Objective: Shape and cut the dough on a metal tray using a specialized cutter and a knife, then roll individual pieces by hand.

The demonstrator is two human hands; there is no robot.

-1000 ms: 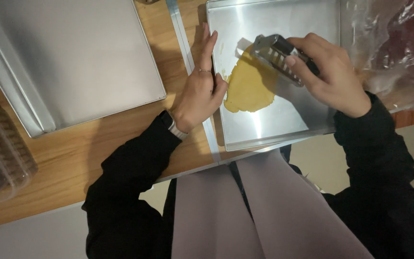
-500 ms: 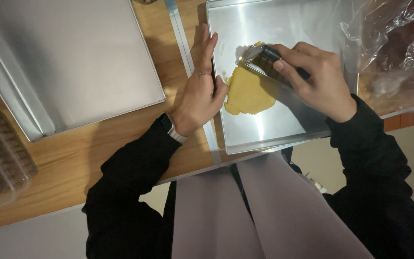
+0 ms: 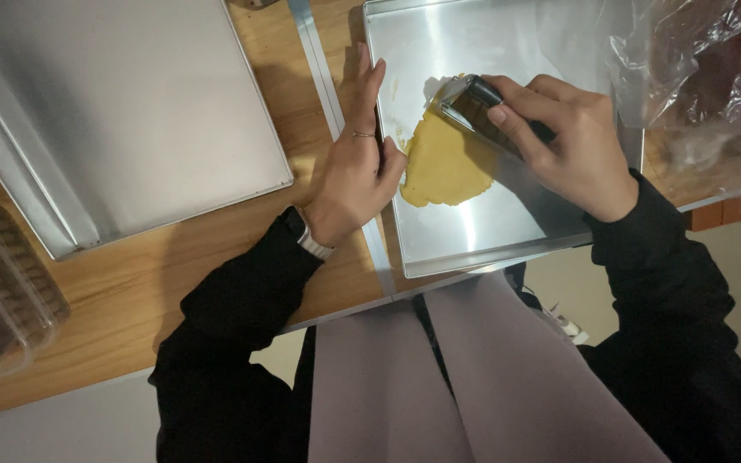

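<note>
So, a wooden table (image 3: 216,249) is seen from above, with a big flat metal sheet (image 3: 122,111) laid at the left and a steel tray (image 3: 490,231) set at the right. Crinkled clear plastic (image 3: 696,77) is piled at the tray's far right. A flat yellow dough piece (image 3: 443,163) is spread on the tray. The left hand (image 3: 358,176) is laid flat along the tray's left rim, grip apart, thumb just beside the dough. A small dark roller (image 3: 473,107) is clamped in the right hand (image 3: 572,141) at the dough's upper edge. Compared with half a second back, the roller has been shifted slightly toward the upper edge.
</note>
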